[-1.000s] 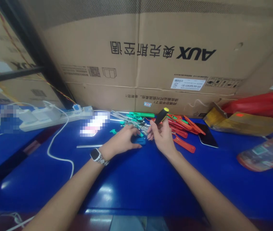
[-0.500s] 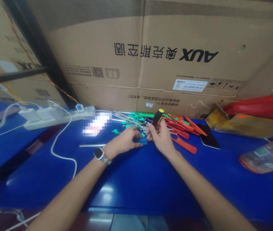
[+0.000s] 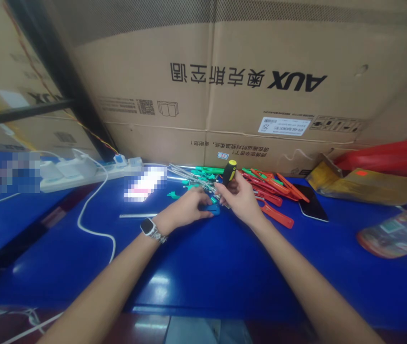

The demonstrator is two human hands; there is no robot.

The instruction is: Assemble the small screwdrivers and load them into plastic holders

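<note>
In the head view my right hand (image 3: 242, 197) is closed round a screwdriver with a black and yellow handle (image 3: 229, 173). The handle tilts up and away, while its tip is hidden by my fingers. My left hand (image 3: 188, 206) pinches a flat blue plastic piece (image 3: 214, 209) against the table, just left of my right hand. Behind both hands lies a heap of thin metal rods (image 3: 192, 173) and green plastic parts (image 3: 174, 195). Red-orange plastic handles (image 3: 278, 216) are piled to the right of the right hand.
A large cardboard box (image 3: 146, 57) stands behind the blue table (image 3: 196, 267). To the left are a white power strip (image 3: 81, 176) and its cable (image 3: 95, 231). At right lie a dark phone (image 3: 313, 205), a yellow carton (image 3: 354, 184) and a clear plastic jar (image 3: 397, 231).
The screwdriver handle has shifted slightly left and tilted more, and my right hand has turned with it. My left hand and the blue piece stay almost where they were.
</note>
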